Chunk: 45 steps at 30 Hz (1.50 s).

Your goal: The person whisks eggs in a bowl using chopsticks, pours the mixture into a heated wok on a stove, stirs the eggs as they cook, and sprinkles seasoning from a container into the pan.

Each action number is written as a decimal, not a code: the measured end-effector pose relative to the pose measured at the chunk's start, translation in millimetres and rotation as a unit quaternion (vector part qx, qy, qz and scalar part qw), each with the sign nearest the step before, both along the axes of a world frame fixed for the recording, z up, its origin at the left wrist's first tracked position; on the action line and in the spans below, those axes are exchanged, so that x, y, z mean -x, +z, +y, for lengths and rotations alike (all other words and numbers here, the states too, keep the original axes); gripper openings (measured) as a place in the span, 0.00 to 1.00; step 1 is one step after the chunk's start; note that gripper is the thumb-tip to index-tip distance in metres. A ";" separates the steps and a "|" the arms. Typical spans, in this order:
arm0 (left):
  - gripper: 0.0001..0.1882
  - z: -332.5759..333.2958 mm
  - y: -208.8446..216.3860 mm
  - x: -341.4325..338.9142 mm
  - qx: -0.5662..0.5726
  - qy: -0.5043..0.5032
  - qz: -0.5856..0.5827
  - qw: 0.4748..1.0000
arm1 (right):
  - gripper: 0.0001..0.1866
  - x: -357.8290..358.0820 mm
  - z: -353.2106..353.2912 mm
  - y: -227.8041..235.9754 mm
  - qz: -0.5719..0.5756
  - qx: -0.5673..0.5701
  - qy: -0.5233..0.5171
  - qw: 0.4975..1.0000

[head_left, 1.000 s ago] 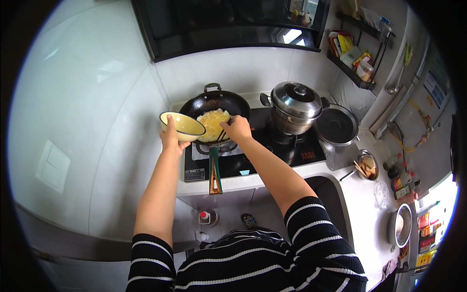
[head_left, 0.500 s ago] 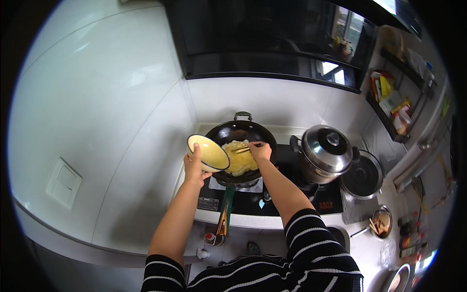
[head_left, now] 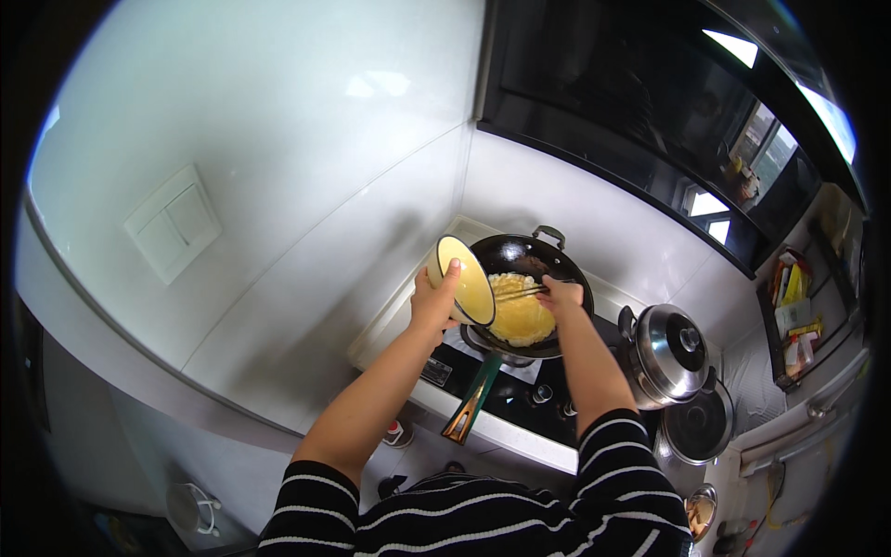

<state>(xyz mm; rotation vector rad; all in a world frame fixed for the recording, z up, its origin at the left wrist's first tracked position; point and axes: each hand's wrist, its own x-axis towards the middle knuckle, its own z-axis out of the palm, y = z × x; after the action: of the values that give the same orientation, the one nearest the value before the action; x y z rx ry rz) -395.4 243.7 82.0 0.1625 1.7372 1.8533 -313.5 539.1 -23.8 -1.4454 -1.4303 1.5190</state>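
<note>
Head view: tilted yellow bowl (head_left: 471, 286) clasped by curled left hand (head_left: 434, 302) at wok (head_left: 501, 251) rim; chopsticks (head_left: 522, 293) pinched in nearly closed right hand (head_left: 562, 295); egg mixture (head_left: 520, 323) spread in wok; could be torn by hard prodding; wok could be jolted by bowl.

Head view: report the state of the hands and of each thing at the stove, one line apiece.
Left hand: gripping the bowl
Right hand: closed on the chopsticks
Yellow bowl: tilted toward the wok
Chopsticks: held over the food
Wok: uncovered
Yellow egg-like food: spread in the wok
Steel pot: lid on
</note>
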 end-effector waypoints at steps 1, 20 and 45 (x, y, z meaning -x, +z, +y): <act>0.45 -1.8 -1.7 2.1 -0.004 -0.003 0.001 1.000 | 0.14 -9.2 19.5 2.7 -0.015 0.002 0.036 0.999; 0.47 -23.9 -1.7 9.8 0.029 -0.016 -0.002 0.999 | 0.16 -31.0 34.8 26.6 -0.143 -0.178 -0.071 0.971; 0.45 48.1 -13.9 -34.1 -0.052 -0.058 -0.141 0.987 | 0.08 -58.3 -199.6 123.6 -0.052 -0.661 0.219 0.716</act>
<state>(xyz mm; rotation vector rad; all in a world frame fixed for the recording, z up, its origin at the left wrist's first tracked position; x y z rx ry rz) -361.3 291.9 68.1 0.0380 1.4105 1.7857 -255.2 339.5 99.9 -0.2607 -2.2504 0.2265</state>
